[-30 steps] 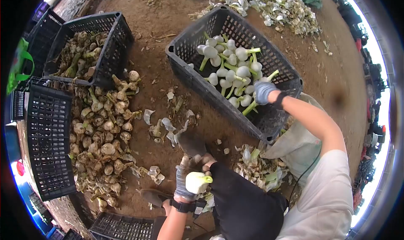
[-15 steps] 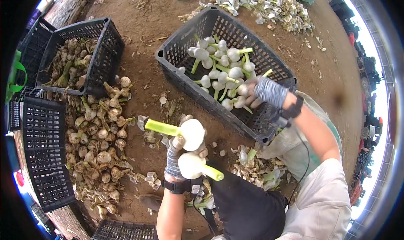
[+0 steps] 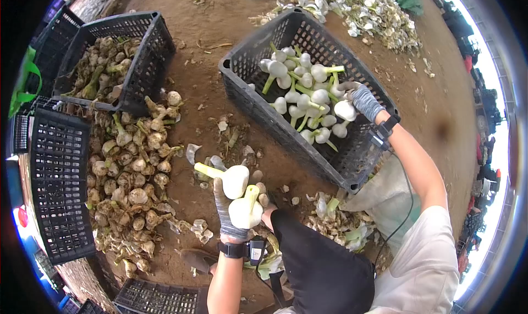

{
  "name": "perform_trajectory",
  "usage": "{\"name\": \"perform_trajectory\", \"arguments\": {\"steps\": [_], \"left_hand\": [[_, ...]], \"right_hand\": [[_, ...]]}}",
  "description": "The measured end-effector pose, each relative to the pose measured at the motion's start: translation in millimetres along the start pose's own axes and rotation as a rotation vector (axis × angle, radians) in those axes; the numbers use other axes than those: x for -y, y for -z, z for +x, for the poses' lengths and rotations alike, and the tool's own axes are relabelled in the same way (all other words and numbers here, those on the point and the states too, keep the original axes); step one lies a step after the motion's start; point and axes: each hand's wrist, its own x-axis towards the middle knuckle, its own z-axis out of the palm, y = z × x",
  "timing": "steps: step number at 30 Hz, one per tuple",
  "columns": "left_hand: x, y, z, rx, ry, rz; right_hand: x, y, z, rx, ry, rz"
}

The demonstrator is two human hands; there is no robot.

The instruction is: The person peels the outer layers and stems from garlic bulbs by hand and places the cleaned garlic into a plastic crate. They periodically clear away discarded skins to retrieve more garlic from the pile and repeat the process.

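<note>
In my left hand, gloved in grey, are two peeled white garlic bulbs. The upper garlic bulb points its pale green stem to the left, while the lower garlic bulb has its stem upward. My right hand, also gloved, is inside the black crate at its right side. Its fingers are closed around a white garlic bulb, partly hiding it. Several cleaned garlic bulbs with trimmed green stems lie heaped in that crate beside this hand.
Unpeeled garlic is piled on the dirt floor at left. Behind it stands a black crate of dirty garlic, with another crate tipped alongside. Peelings cover the ground at the top; a pale sack lies at right.
My right hand has moved slightly up and right within the crate, now gripping a bulb. The lower bulb in my left hand has turned, its stem swinging from right to upward.
</note>
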Motion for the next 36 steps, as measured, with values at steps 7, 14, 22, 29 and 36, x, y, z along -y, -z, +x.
{"name": "perform_trajectory", "arguments": {"steps": [7,14,22,29,36], "left_hand": [[-3.2,-6.6,-4.4,-0.081,-0.089,-0.041],[-14.8,5.9,-15.6,0.009,-0.114,-0.054],[-4.0,-20.5,-5.7,0.079,-0.136,-0.025],[-18.8,-60.7,-40.5,0.238,-0.176,-0.098],[-62.9,-98.1,-172.0,0.315,-0.157,-0.037]], "right_hand": [[51.3,-66.5,26.6,0.427,0.159,-1.166],[20.6,-46.6,6.5,0.141,0.174,-0.624],[144.2,-23.4,-84.3,0.284,0.096,0.696],[212.8,-145.3,-125.1,0.191,0.417,0.386],[332.0,-197.2,-194.9,0.721,0.395,0.621]]}}
